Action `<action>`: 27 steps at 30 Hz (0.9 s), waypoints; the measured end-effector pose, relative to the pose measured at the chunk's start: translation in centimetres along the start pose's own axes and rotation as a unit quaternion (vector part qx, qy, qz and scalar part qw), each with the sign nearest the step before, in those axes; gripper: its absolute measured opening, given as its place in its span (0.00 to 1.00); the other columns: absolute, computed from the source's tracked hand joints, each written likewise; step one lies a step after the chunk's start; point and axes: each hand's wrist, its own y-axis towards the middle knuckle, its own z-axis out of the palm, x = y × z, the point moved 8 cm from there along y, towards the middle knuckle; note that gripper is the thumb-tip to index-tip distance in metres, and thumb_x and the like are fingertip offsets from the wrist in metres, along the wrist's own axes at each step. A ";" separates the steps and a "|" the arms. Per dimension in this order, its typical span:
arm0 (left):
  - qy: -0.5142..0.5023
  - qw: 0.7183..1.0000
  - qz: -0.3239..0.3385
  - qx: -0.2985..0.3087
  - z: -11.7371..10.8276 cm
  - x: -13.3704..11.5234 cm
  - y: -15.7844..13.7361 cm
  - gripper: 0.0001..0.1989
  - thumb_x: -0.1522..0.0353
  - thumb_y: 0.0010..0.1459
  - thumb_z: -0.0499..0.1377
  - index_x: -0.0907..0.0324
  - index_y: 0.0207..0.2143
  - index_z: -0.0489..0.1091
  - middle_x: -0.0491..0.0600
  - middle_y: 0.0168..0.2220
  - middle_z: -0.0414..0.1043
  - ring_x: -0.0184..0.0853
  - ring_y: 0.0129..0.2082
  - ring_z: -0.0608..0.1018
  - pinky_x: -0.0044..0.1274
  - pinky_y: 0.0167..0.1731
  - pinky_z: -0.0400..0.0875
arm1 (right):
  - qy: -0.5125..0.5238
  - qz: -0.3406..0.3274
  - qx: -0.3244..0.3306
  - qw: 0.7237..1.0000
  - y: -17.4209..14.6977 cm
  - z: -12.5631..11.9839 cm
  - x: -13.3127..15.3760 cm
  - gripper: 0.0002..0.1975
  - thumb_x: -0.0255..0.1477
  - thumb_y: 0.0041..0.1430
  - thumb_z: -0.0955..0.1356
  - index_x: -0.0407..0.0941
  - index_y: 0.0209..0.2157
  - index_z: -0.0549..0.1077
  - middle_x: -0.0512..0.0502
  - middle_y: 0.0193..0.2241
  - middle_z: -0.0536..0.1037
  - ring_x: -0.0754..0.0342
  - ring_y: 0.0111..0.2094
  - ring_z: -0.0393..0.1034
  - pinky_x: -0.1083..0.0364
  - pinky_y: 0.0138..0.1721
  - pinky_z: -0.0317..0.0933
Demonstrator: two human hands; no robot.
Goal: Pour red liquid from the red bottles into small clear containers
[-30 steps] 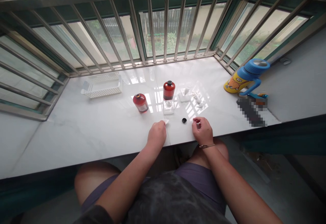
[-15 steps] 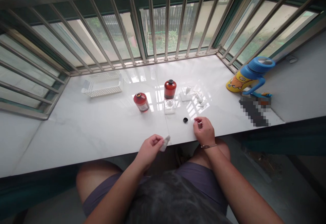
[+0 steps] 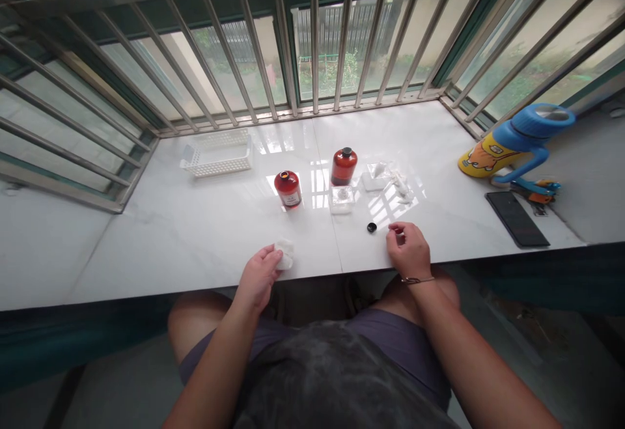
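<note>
My left hand pinches a small, thin white pad that looks like cotton or tissue, above the front edge of the white table. Curled into a loose fist, my right hand rests at the table edge; nothing shows in its fingers. Just left of it lies a black cap. Beyond the pad stands an uncapped brown-red bottle with a white label. A second brown-red bottle, with a black top, stands farther right. In front of that one is a clear square container.
A white perforated basket stands back left. Right of the bottles are a small whitish container and crumpled white bits. A blue-yellow flask, a phone and keys lie at right. Metal bars line the window.
My left hand has moved left with the white pad, which now turns its flat face to view. My right hand stays beside the cap. The whole view has shifted slightly.
</note>
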 end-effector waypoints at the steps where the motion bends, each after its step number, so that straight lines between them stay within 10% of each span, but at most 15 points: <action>1: 0.062 0.997 0.030 -0.027 -0.8 -0.5 0.2 0.25 0.53 0.60 0.68 0.60 0.52 0.76 0.56 0.47 0.84 0.42 0.45 0.84 0.31 0.47 0.80 | -0.002 0.001 0.001 1.000 0.0 0.0 0.0 0.06 0.31 0.66 0.67 0.47 0.43 0.75 0.45 0.37 0.79 0.48 0.34 0.72 0.48 0.41 0.69; 8: 0.484 0.832 0.255 -0.090 0.7 -3.8 0.7 0.13 0.67 0.72 0.55 0.55 0.53 0.76 0.56 0.50 0.83 0.47 0.48 0.83 0.34 0.53 0.75 | -0.011 0.002 0.011 1.000 0.1 0.2 0.1 0.06 0.31 0.65 0.67 0.47 0.42 0.74 0.45 0.36 0.78 0.48 0.34 0.72 0.48 0.42 0.68; 15: 0.478 0.830 0.287 -0.027 6.3 -1.6 0.1 0.13 0.71 0.73 0.54 0.58 0.54 0.75 0.58 0.47 0.82 0.47 0.47 0.82 0.38 0.52 0.77 | -0.021 0.004 0.025 0.999 0.1 0.4 0.0 0.07 0.31 0.66 0.66 0.46 0.42 0.74 0.46 0.36 0.78 0.50 0.34 0.71 0.50 0.43 0.67; 22: 0.431 0.820 0.329 0.184 14.5 2.1 -5.3 0.15 0.74 0.70 0.55 0.56 0.54 0.76 0.54 0.47 0.82 0.43 0.50 0.82 0.34 0.54 0.77 | -0.028 0.010 0.030 0.999 0.1 0.5 -0.1 0.08 0.32 0.66 0.66 0.46 0.43 0.74 0.45 0.36 0.78 0.49 0.34 0.71 0.49 0.43 0.66; 27: 0.377 0.847 0.290 0.236 14.8 2.2 -6.2 0.10 0.68 0.70 0.59 0.53 0.50 0.78 0.48 0.43 0.84 0.38 0.41 0.84 0.26 0.44 0.77 | -0.031 0.005 0.032 0.999 0.0 0.6 0.0 0.08 0.32 0.65 0.66 0.46 0.43 0.74 0.45 0.36 0.79 0.49 0.34 0.71 0.49 0.43 0.67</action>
